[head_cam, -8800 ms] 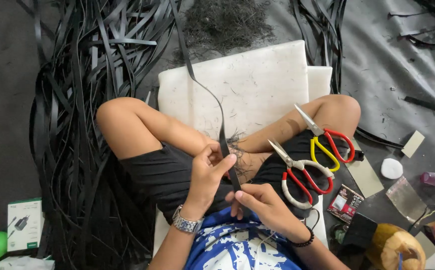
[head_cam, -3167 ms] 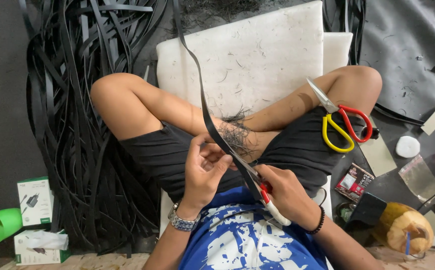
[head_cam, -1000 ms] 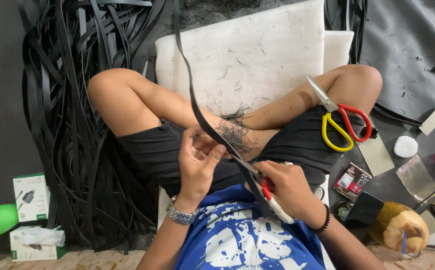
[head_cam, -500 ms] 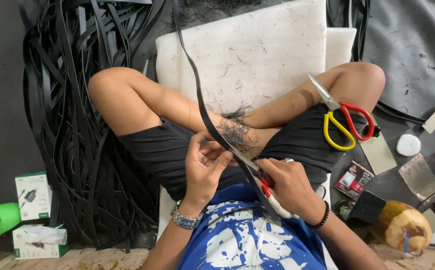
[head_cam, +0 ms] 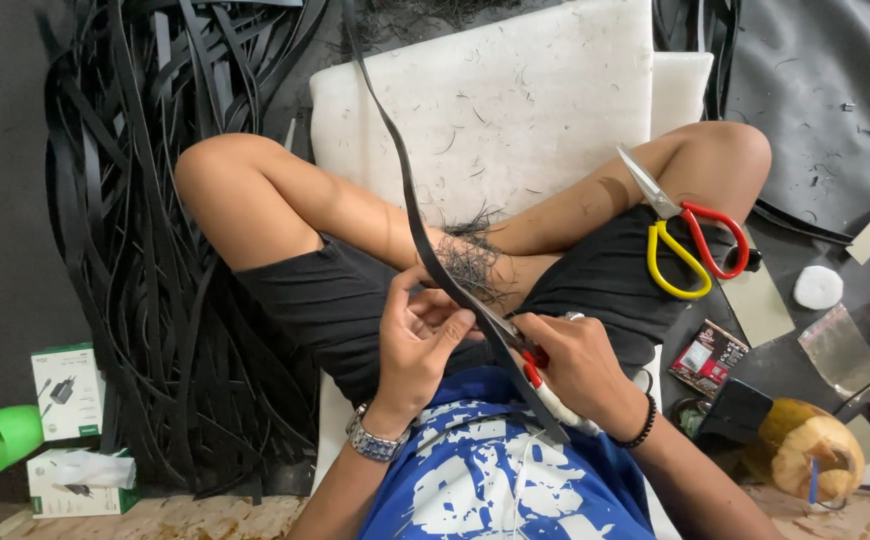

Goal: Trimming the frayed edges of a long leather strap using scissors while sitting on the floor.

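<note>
My right hand (head_cam: 577, 362) grips red-handled scissors (head_cam: 527, 362), blades closed against the black rubber strip (head_cam: 410, 205). My left hand (head_cam: 417, 335), just beside it, pinches that strip between thumb and fingers. The strip runs up and away over the white foam mat (head_cam: 515, 90). Right of my hands, yellow-and-red scissors (head_cam: 683, 235) rest on my thigh.

A dark floor (head_cam: 5, 200) is seen. A heap of black strips (head_cam: 155, 250) is spread at left, a white foam mat (head_cam: 515, 100) at the far middle; a green cup (head_cam: 0, 437) and small boxes (head_cam: 65, 390) lie near left, a coconut (head_cam: 805, 450) near right.
</note>
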